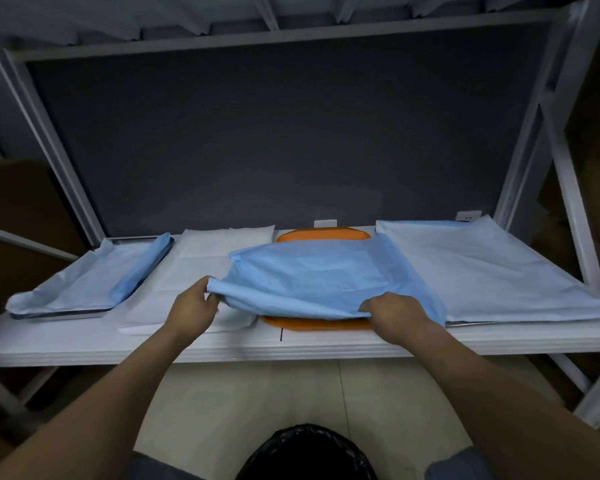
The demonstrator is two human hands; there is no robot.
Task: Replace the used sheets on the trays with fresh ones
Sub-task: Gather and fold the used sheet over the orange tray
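Head view shows the left hand (192, 308) pinching the near-left corner of a blue sheet (312, 278) at centre frame, fingers closed on the fabric, while the right hand (394, 315) grips its near edge, lifted off an orange tray (323, 323) on the white shelf (222, 348). Left of frame, a metal tray (63, 313) carries a pale sheet (80, 282) partly folded back; right of frame, another pale sheet (492, 271) lies flat, and white sheets (201, 268) lie between the trays. A black bin bag (307, 452) sits at bottom centre.

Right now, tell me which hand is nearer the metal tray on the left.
Left. The left hand grips the blue sheet just right of the metal tray; the right hand is farther right, over the orange tray.
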